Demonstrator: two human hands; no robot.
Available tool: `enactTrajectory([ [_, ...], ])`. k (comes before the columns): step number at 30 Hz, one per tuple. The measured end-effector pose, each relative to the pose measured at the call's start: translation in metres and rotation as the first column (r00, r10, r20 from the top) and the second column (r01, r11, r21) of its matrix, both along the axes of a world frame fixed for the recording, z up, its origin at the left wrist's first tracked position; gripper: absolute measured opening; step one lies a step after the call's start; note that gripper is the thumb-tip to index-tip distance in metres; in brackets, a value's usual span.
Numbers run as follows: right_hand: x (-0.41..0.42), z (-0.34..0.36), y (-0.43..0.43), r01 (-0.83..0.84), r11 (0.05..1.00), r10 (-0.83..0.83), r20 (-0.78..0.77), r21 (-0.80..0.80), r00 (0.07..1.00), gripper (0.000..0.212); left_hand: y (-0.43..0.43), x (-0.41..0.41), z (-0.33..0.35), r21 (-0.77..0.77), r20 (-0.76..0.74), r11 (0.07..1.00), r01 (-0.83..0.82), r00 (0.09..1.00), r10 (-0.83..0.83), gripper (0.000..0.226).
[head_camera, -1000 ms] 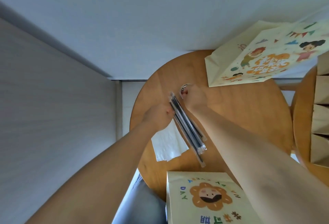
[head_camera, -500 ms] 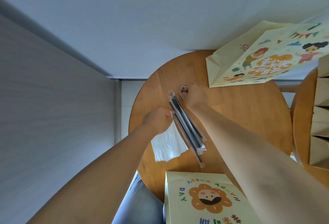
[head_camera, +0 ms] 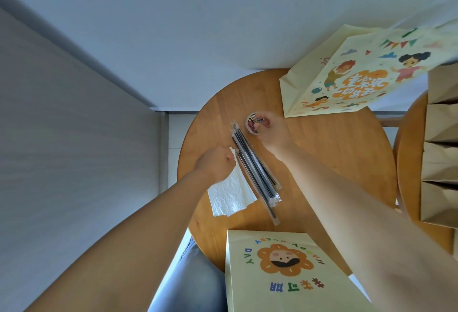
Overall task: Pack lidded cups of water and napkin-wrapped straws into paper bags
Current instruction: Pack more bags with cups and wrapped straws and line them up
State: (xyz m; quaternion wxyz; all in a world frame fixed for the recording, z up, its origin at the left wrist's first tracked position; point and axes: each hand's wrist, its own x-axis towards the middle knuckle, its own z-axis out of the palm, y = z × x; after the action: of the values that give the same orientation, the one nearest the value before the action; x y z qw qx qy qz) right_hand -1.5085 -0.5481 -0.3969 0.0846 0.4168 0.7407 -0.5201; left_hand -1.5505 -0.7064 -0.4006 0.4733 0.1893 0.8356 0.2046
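Head view: packing looks barely begun. No wrapped straw shows, no lidded cup is in view, and the bags' insides are hidden.

The straws [head_camera: 255, 170], dark and each in a clear sleeve, lie bundled on the table [head_camera: 334, 163] between the two hands. The left hand [head_camera: 214, 165] sits with curled fingers on the far corner of the white embossed napkin [head_camera: 228, 197], which spreads back beneath its wrist; whether it pinches the paper I cannot tell. The right hand [head_camera: 276, 134] bends its fingertips over a small pot of coloured clips [head_camera: 252, 123]; a grip there is hidden.

One printed bag [head_camera: 285, 274] lies under the right forearm, another bag [head_camera: 347, 76] beyond that hand, and brown bags [head_camera: 441, 163] are well apart.
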Motion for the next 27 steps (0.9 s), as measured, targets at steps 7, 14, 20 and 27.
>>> enactTrajectory([
  [7,0.050,0.076,-0.008,0.011,0.940,-0.028,-0.047,-0.341,0.999,0.013,0.001,0.040,0.050,0.055,-0.061,0.998,-0.042,0.997,0.045,0.031],
  [14,0.142,0.133,-0.029,-0.076,0.973,0.048,-0.127,-0.218,0.991,0.017,-0.025,0.124,0.115,0.116,0.062,0.993,0.008,0.998,-0.015,0.024],
  [20,0.221,0.162,-0.040,-0.090,0.991,0.070,-0.185,-0.101,0.980,0.011,-0.066,0.184,0.154,0.167,-0.102,0.985,0.049,0.994,-0.032,0.023],
  [27,0.285,0.183,-0.049,0.147,0.985,-0.169,-0.356,-0.089,0.919,0.010,-0.094,0.225,0.191,-0.251,-0.413,0.846,0.471,0.738,-0.534,0.084],
])
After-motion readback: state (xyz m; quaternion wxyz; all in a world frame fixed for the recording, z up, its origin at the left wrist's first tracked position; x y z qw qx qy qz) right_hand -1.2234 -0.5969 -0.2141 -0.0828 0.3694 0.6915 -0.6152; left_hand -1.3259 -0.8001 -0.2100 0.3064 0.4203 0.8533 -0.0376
